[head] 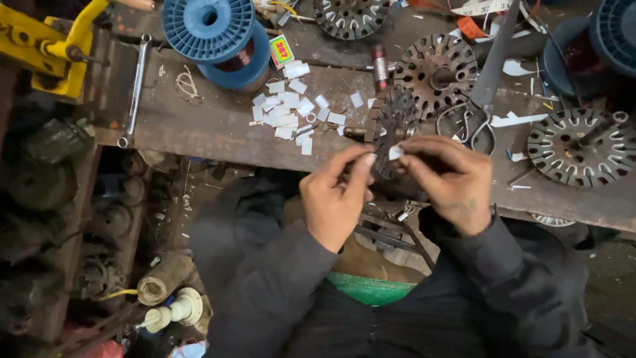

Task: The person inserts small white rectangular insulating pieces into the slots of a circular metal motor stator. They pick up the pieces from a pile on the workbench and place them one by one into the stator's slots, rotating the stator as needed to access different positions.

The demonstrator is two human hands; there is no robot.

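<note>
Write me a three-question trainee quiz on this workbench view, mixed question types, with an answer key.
1. True or false: both the left hand and the right hand are on the slotted stator core at the bench edge.
2. Multiple choice: what lies in a loose pile on the workbench left of that core? A) screws B) small white paper slips C) coins
3. Short answer: which tool lies just right of the hands, and what colour is the wire spool at top left?

Key
1. True; the right hand also pinches a small white slip against it.
2. B
3. Scissors; blue.
</note>
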